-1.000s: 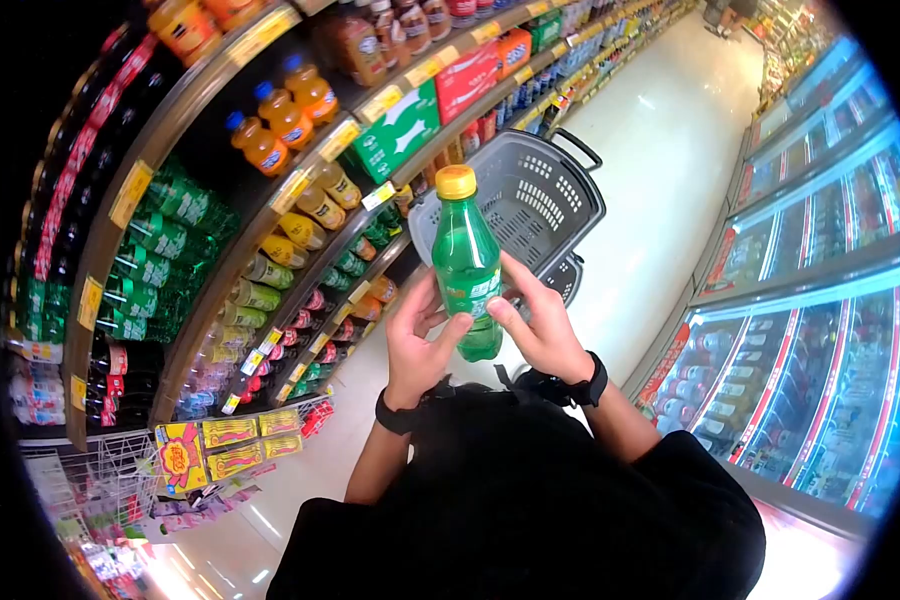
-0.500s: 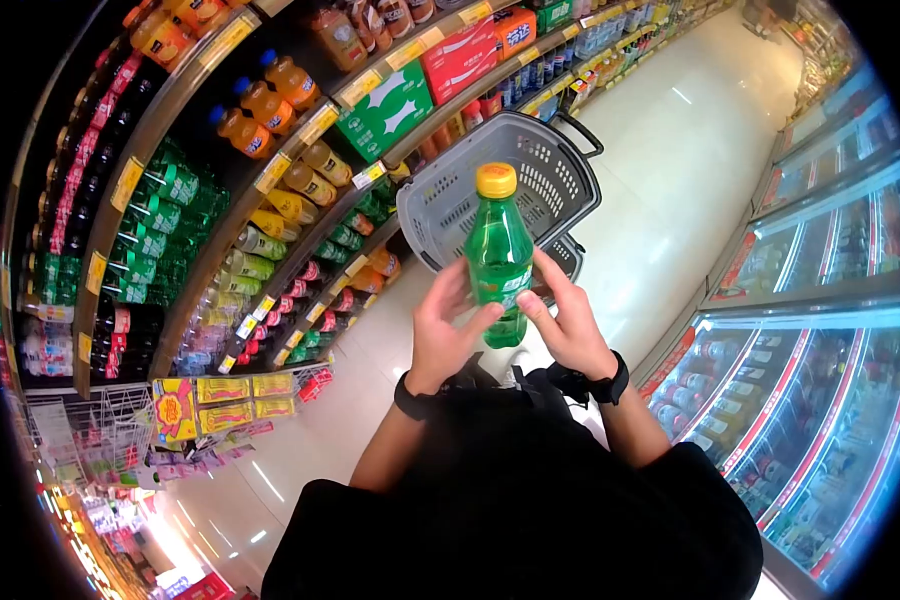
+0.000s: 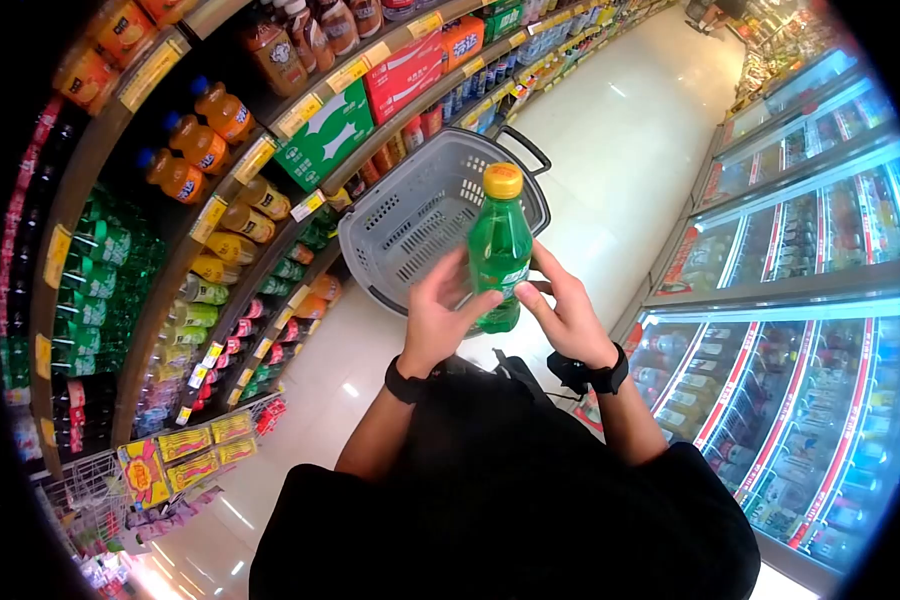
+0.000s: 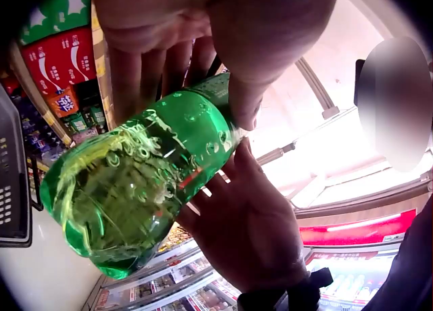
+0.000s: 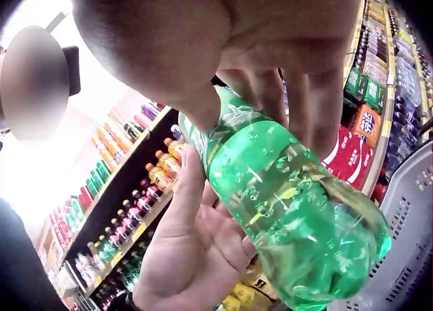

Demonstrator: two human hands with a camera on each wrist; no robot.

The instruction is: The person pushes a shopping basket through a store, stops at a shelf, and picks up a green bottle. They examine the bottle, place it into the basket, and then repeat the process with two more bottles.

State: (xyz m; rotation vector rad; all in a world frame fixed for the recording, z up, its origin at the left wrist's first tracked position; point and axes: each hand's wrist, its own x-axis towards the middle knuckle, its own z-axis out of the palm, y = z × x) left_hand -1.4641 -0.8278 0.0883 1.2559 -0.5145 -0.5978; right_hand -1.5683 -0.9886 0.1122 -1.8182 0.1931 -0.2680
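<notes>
A green plastic soda bottle [image 3: 501, 240] with a yellow cap stands upright in front of the chest, held between both hands. My left hand [image 3: 438, 312] grips its left side, the thumb across the label and the fingers behind. From the other side my right hand [image 3: 567, 318] pinches the lower half, thumb on the front. In the left wrist view the bottle's clear green base [image 4: 128, 196] points toward the lower left, with bubbles in the liquid. The right wrist view shows the label [image 5: 233, 118] partly covered by the right thumb.
A grey shopping basket [image 3: 380, 215] with a dark handle lies beyond the hands by the drink shelves. Shelves on the left carry green bottles [image 3: 90, 290], orange soda bottles [image 3: 198, 145] and a green carton [image 3: 325, 135]. Glass-door fridges [image 3: 770, 390] line the right of the aisle floor [image 3: 610, 150].
Both hands keep hold of the bottle, which has shifted slightly right in the head view. The basket and shelves now appear further left as the head view has turned.
</notes>
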